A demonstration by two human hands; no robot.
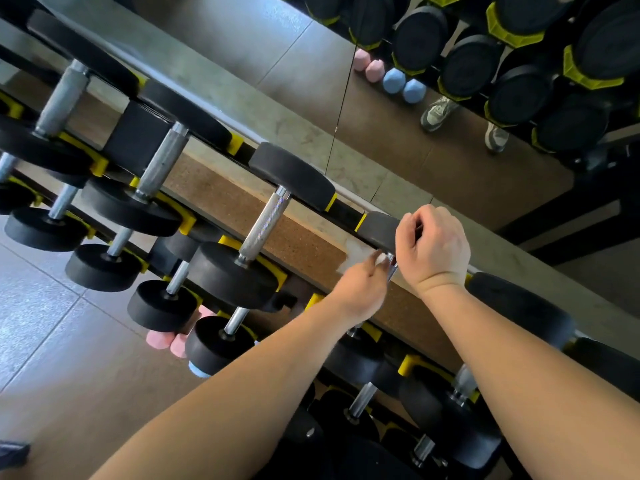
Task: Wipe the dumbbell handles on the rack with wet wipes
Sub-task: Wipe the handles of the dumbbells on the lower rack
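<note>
Reaching out over the upper tier of the black rack with yellow cradles (346, 211), both bare forearms meet at one black round-headed dumbbell (379, 230) lying in its cradle. The left hand (363, 289) comes in from below with its fingertips bunched together, pinching a white wet wipe (356, 259) that spreads, blurred, just above and to the left of those fingertips and lies against the far end of the knurled steel handle (390, 271). Only a short sliver of that handle shows, in the narrow gap between the two hands; the rest is hidden under the left hand and wrist. The right hand (434, 245) sits just beside it on the other side, back of the hand toward the camera, its fingers (410, 225) curled in over the edge of the dumbbell's far head. They may be closing on the handle's end or on a corner of the wipe, but the view is too blurred to tell. Well to the left on the same tier, a neighbouring dumbbell (265, 225) rests with its steel handle bare. Low on the left, small pink dumbbells (162, 337) peek out from behind black heads.
</note>
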